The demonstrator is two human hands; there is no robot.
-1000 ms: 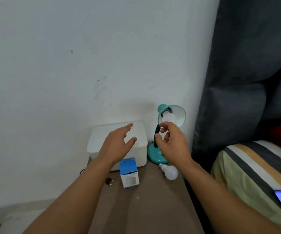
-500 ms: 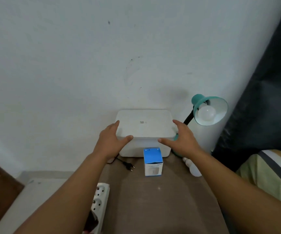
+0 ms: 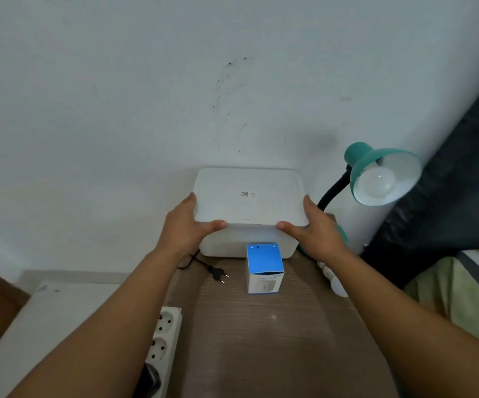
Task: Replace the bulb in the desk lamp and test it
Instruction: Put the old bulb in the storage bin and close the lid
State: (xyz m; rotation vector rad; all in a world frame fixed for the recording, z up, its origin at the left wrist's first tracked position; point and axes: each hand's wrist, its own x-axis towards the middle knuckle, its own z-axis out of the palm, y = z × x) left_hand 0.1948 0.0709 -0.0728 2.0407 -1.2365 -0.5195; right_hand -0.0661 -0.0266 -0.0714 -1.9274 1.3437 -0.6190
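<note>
A teal desk lamp (image 3: 362, 159) stands at the right of the brown table (image 3: 261, 340), a white bulb (image 3: 377, 182) seated in its shade, unlit. A second white bulb (image 3: 334, 282) lies on the table by my right forearm. The lamp's black plug (image 3: 218, 273) lies loose on the table. A blue-topped bulb carton (image 3: 264, 268) stands in front of a white lidded box (image 3: 249, 202). My left hand (image 3: 186, 225) grips the lid's left front corner and my right hand (image 3: 316, 228) grips its right front corner.
A white power strip (image 3: 162, 337) lies at the table's left edge with something black plugged in low down. A white wall is close behind the box. A dark curtain (image 3: 448, 196) hangs at the right above striped bedding (image 3: 462, 285).
My right hand left the bulb in the lamp, and both hands came down onto the white box's lid. The view swung left and closer.
</note>
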